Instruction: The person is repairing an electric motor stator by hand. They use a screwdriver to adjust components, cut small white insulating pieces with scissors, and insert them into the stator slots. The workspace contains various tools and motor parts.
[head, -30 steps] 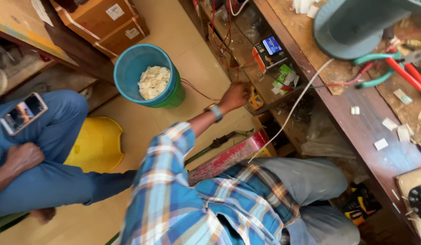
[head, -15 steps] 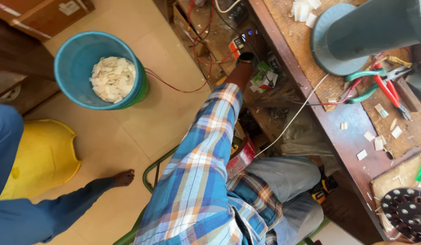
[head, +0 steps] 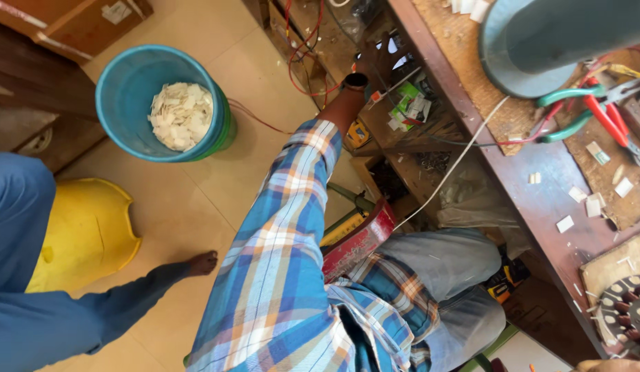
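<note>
My one head camera looks steeply down past my plaid sleeve (head: 285,241) to the floor, with the workbench edge (head: 540,186) at right.

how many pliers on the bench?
2. Green-handled pliers lie beside the grey cylinder; red-handled pliers lie crossed over them, toward the right edge. More may be hidden outside the frame.

We see the shelf (head: 375,103) under the tabletop edge, top centre of the frame: dark and cluttered with red wires (head: 299,48) and small green-and-white packets (head: 409,109) lying in a loose pile.
</note>
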The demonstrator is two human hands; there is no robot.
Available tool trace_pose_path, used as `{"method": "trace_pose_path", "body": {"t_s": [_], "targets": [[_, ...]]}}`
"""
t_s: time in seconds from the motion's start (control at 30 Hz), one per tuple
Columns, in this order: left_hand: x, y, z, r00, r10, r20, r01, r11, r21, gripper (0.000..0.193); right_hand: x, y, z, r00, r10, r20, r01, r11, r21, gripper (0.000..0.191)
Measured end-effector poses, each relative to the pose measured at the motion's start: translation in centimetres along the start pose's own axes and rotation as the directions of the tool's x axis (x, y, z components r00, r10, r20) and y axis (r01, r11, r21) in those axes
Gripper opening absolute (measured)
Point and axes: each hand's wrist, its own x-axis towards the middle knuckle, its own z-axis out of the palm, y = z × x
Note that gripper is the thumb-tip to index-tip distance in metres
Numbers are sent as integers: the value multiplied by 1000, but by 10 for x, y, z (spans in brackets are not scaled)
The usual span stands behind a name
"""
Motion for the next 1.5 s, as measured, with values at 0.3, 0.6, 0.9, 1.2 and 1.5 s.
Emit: {"method": "trace_pose_path", "body": {"t_s": [0.3,0.6,0.9,1.2,1.5], "targets": [[2,17,-4,994,-30,102,38,996,-85,36,-6,-5,-8,998,51,-22,-51,999,7,40],[-12,35,-28,977,-44,208,78,984,-160,41,-1,-5,-11,989,-121,83,100,971,218,33],[-95,58,-48,803,-120,584,246,959,-141,28,49,7,-42,877,-302,373,338,941,-33,37],[-163,130,-153,899,-30,438,276,814,-510,16,69,-13,-45,785,-303,541,287,951,116,36],[-85,302,-170,764,646,-10,-344,393,-852,36,89,-55,-53,636,-436,637,410,890,200,47]]}}
